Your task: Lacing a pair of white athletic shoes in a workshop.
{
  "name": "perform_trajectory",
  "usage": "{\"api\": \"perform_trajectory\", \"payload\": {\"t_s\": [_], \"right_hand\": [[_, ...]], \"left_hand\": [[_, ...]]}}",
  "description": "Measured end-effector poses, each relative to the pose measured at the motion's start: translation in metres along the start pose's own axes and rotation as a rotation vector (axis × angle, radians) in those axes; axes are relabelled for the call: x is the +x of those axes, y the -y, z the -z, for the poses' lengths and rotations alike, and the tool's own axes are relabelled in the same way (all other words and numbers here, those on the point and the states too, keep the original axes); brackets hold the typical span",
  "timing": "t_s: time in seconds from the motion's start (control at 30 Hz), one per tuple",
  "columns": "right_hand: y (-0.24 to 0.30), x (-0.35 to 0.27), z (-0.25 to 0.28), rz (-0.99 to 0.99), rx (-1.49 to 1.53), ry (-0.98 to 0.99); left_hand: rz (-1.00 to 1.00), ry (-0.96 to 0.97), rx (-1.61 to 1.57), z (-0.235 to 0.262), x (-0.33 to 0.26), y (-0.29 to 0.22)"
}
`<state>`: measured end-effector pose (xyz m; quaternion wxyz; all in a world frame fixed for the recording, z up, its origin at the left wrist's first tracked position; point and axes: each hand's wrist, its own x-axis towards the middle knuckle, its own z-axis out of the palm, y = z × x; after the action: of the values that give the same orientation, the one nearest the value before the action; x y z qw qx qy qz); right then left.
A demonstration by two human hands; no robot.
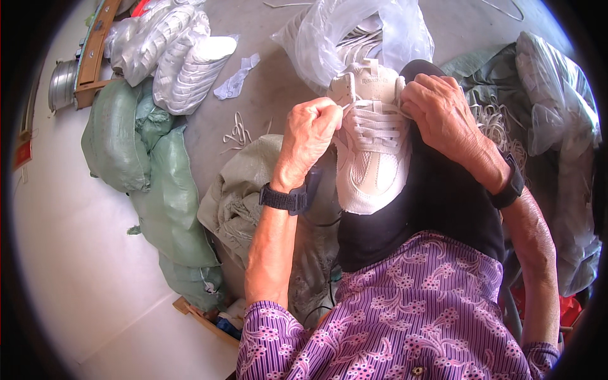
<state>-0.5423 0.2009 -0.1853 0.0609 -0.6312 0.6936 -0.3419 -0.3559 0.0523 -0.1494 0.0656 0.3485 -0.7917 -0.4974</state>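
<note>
A cream-white sneaker upper [373, 166] rests on my lap over black cloth, its toe pointing toward me and its tongue standing up at the far end. Flat white shoelace [375, 132] crosses its front in several rows. My left hand [310, 132] is closed at the left side of the upper, with a bit of lace running from the pinched fingers to the top eyelets. Across from it, my right hand [440, 109] is closed at the right collar edge, on the lace there; its fingertips are partly hidden. Both wrists wear black bands.
Beyond the upper lies a clear plastic bag [405, 28] of stacked uppers. More wrapped white uppers [187, 73] sit at far left, above green sacks [171, 196]. A beige sack [237, 190] is beside my left forearm. Loose laces [497, 123] and plastic-wrapped bundles [551, 95] lie right.
</note>
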Motion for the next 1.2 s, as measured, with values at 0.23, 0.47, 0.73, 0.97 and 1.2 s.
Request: {"api": "perform_trajectory", "payload": {"t_s": [0.23,0.47,0.73,0.97,1.2], "right_hand": [[0.000,0.000,-0.001,-0.005,-0.007,-0.009],[0.003,0.005,0.008,-0.048,-0.020,0.066],[0.004,0.044,-0.003,0.100,-0.056,0.145],[0.014,0.063,-0.018,0.137,0.061,0.256],[0.021,0.072,-0.027,0.085,0.049,0.283]], "left_hand": [[-0.298,-0.027,0.288,-0.003,0.009,-0.005],[-0.265,-0.240,0.408,-0.019,0.011,-0.004],[0.190,-0.174,-0.376,-0.021,-0.007,0.014],[0.207,-0.073,-0.559,-0.022,-0.010,0.017],[0.322,-0.068,-0.754,-0.022,-0.017,0.020]]}}
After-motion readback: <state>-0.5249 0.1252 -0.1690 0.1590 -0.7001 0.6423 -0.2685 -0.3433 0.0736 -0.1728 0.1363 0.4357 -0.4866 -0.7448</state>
